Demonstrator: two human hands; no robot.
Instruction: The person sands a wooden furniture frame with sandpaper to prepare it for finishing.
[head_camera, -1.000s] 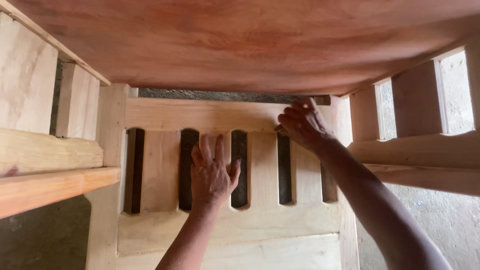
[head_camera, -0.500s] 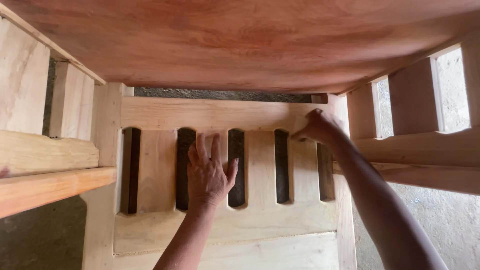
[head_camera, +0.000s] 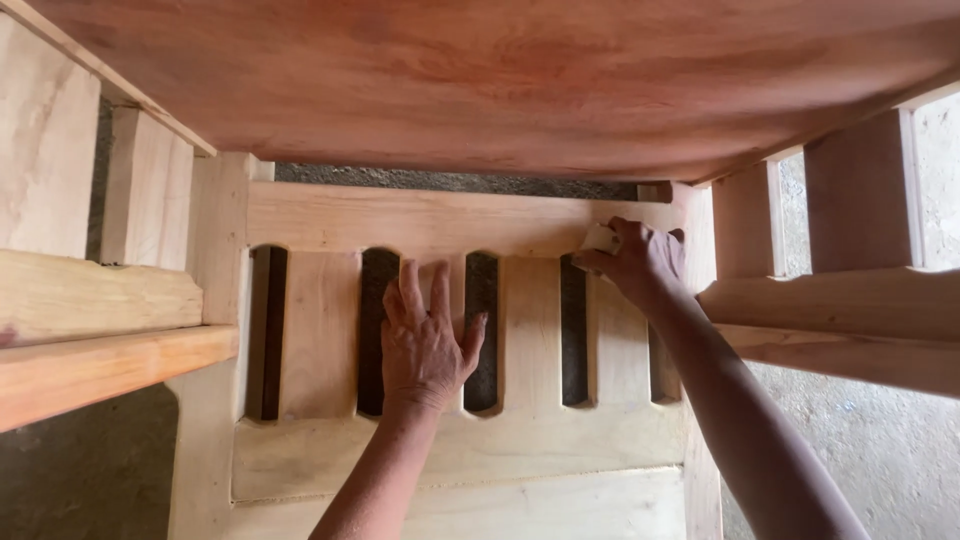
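Observation:
My left hand (head_camera: 425, 340) lies flat, fingers spread, on a pale wooden slat (head_camera: 440, 300) of a slatted furniture panel (head_camera: 330, 330). My right hand (head_camera: 640, 262) is closed on a small pale folded piece, apparently sandpaper (head_camera: 600, 238), pressed against the top rail (head_camera: 420, 220) near the panel's right end. Dark gaps run between the upright slats.
A reddish wooden board (head_camera: 500, 80) spans overhead. Pale wooden rails (head_camera: 90, 300) stand at the left and slatted side pieces (head_camera: 840, 300) at the right. Grey ground (head_camera: 880, 440) shows at the lower right and a dark patch at the lower left.
My right hand has slid along the top rail, first right then slightly left and down, with the pale piece now showing at its fingertips. My left hand has stayed on the slat.

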